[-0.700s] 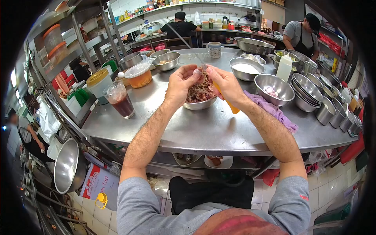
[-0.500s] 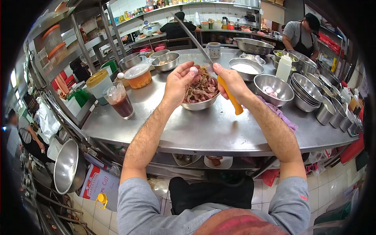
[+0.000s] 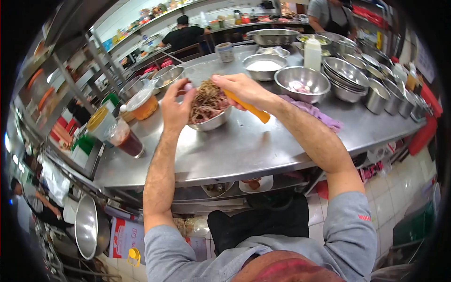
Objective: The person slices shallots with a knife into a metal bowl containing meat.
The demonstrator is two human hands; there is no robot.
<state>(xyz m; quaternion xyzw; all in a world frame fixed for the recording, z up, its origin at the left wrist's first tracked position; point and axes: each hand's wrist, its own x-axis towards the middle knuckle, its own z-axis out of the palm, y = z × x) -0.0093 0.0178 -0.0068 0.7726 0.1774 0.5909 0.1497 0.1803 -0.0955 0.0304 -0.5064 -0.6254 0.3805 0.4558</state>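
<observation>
My left hand is raised at the left side of a metal bowl, its fingers curled around a small pale pinkish bulb, which looks like a peeled shallot. Brown and purplish stringy scraps are heaped in that bowl; their kind is unclear. My right hand grips a knife by its orange-yellow handle, above the bowl's right side. The blade points up and left, blurred, and is apart from the bulb. Several similar pinkish pieces lie in another metal bowl to the right.
A purple cloth lies on the steel table. To the left stand a cup of dark red liquid and a lidded orange tub. A squeeze bottle and stacked bowls stand right. Co-workers are at the back and far left.
The view has turned, so the table's contents sit further left. My right hand has tilted the knife, its blade now lying lower and more to the left. The bulb stays in my left hand.
</observation>
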